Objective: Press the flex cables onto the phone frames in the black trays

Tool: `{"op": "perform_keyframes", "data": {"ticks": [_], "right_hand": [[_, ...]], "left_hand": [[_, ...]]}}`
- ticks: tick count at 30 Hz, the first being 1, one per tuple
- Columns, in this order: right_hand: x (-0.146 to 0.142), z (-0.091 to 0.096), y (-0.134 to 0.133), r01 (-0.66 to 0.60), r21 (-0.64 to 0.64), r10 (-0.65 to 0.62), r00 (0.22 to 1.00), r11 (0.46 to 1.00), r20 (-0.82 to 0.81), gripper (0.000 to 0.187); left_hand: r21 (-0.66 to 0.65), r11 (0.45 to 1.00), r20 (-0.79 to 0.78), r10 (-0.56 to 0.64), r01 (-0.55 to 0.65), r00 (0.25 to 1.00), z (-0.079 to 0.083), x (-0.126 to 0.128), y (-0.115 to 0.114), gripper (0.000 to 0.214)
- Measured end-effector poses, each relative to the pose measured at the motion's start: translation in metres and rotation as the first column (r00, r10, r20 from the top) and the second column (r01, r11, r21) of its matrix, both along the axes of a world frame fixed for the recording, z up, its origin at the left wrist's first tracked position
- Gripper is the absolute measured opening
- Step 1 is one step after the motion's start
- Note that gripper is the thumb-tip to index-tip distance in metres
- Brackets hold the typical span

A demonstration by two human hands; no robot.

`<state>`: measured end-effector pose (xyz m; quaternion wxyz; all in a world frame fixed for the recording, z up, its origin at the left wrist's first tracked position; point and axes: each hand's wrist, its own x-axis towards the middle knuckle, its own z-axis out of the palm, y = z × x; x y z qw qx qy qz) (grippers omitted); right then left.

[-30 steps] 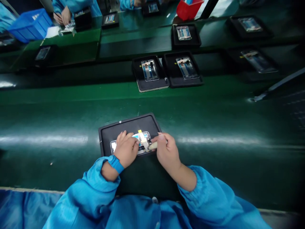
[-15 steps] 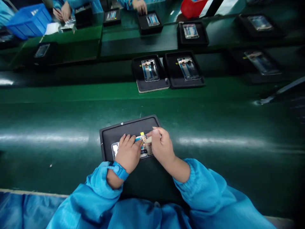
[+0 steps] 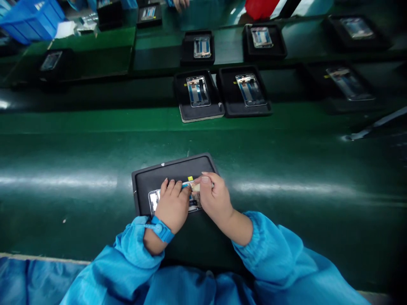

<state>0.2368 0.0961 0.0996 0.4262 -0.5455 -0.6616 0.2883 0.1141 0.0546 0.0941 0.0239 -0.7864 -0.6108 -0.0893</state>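
A black tray (image 3: 170, 171) lies slightly turned on the green bench in front of me, holding an opened phone (image 3: 153, 198) with its inner parts facing up. My left hand (image 3: 173, 206) lies over the phone's middle, fingers stretched out, the thumb side near the exposed parts. In my right hand (image 3: 217, 199) a short pale stick-like tool (image 3: 197, 187) is pinched, its tip at the phone's right part. From the phone's far edge sticks a yellow tab (image 3: 190, 178). Both hands cover much of the phone, and the exact contact at the tip is hidden.
Beyond my tray, two trays (image 3: 199, 113) (image 3: 246, 111) with opened phones stand side by side. Further trays (image 3: 197, 61) line the back. A blue bin (image 3: 33, 21) is far left, a red bin (image 3: 259, 9) at the back. A co-worker's hand (image 3: 181, 4) shows at the top edge.
My right hand has shifted slightly left and down with the pale tool; my left hand stays nearly in place. A co-worker's hand has left a back tray, which now sits straighter. The view has tilted slightly.
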Motion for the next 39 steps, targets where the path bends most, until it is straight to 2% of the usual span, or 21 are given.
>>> {"op": "perform_keyframes", "data": {"ticks": [3, 5, 8, 11, 15, 17, 19, 20, 22, 23, 26, 29, 33, 36, 39], "right_hand": [[-0.002, 0.006, 0.001, -0.038, 0.035, 0.035, 0.997, 0.999, 0.069, 0.022], [-0.005, 0.010, 0.003, -0.135, 0.096, 0.116, 0.975, 0.986, 0.188, 0.026], [-0.010, 0.015, 0.007, -0.296, 0.160, 0.218, 0.899, 0.942, 0.379, 0.033], [-0.014, 0.014, 0.010, -0.290, 0.196, 0.191, 0.894, 0.937, 0.405, 0.035], [-0.015, 0.011, 0.010, -0.271, 0.193, 0.194, 0.920, 0.943, 0.340, 0.033], [-0.013, 0.009, 0.010, -0.233, 0.137, 0.193, 0.947, 0.963, 0.255, 0.031], [-0.010, 0.008, 0.010, -0.103, -0.009, 0.103, 0.989, 0.995, 0.102, 0.030], [-0.009, 0.007, 0.010, -0.023, -0.110, 0.025, 1.000, 0.994, 0.017, 0.030], [-0.007, 0.006, 0.011, 0.074, -0.289, -0.110, 0.988, 0.954, -0.110, 0.031], [-0.006, 0.005, 0.011, 0.087, -0.337, -0.144, 0.978, 0.938, -0.150, 0.032], [-0.006, 0.004, 0.011, 0.077, -0.352, -0.149, 0.972, 0.933, -0.182, 0.032], [-0.007, 0.004, 0.011, 0.092, -0.333, -0.154, 0.975, 0.938, -0.163, 0.032], [-0.007, 0.002, 0.010, 0.078, -0.343, -0.165, 0.958, 0.936, -0.233, 0.033], [-0.006, 0.001, 0.014, 0.050, -0.402, -0.204, 0.915, 0.914, -0.348, 0.033], [-0.005, 0.002, 0.019, 0.027, -0.477, -0.259, 0.865, 0.879, -0.429, 0.032]], "left_hand": [[-0.004, 1.000, 0.015, -0.002, 0.002, 1.000, 0.000, 0.000, -0.001, 0.022], [-0.012, 1.000, 0.027, -0.014, 0.015, 1.000, 0.000, -0.001, -0.001, 0.024], [-0.018, 0.999, 0.033, -0.036, 0.036, 0.999, 0.000, -0.002, -0.001, 0.027], [-0.033, 0.999, 0.025, -0.037, 0.037, 0.999, 0.000, -0.002, 0.000, 0.030], [-0.069, 0.997, 0.051, -0.025, 0.028, 0.998, 0.000, -0.004, 0.002, 0.027], [-0.096, 0.995, 0.094, 0.008, 0.001, 0.996, 0.001, -0.005, 0.003, 0.025], [-0.134, 0.990, 0.153, 0.056, -0.036, 0.987, 0.001, -0.008, 0.005, 0.023], [-0.156, 0.986, 0.183, 0.085, -0.056, 0.979, 0.001, -0.009, 0.006, 0.022], [-0.196, 0.976, 0.230, 0.143, -0.099, 0.963, 0.001, -0.011, 0.008, 0.020], [-0.213, 0.970, 0.246, 0.170, -0.118, 0.954, 0.002, -0.011, 0.009, 0.018], [-0.230, 0.960, 0.270, 0.219, -0.158, 0.937, 0.002, -0.011, 0.012, 0.012], [-0.194, 0.963, 0.276, 0.237, -0.188, 0.931, 0.002, -0.007, 0.017, 0.009], [-0.143, 0.964, 0.319, 0.259, -0.223, 0.912, 0.002, -0.004, 0.021, 0.015], [-0.121, 0.958, 0.345, 0.288, -0.262, 0.893, 0.005, -0.017, 0.014, 0.022], [-0.083, 0.983, 0.224, 0.178, -0.164, 0.958, 0.012, -0.044, -0.006, 0.027]]}}
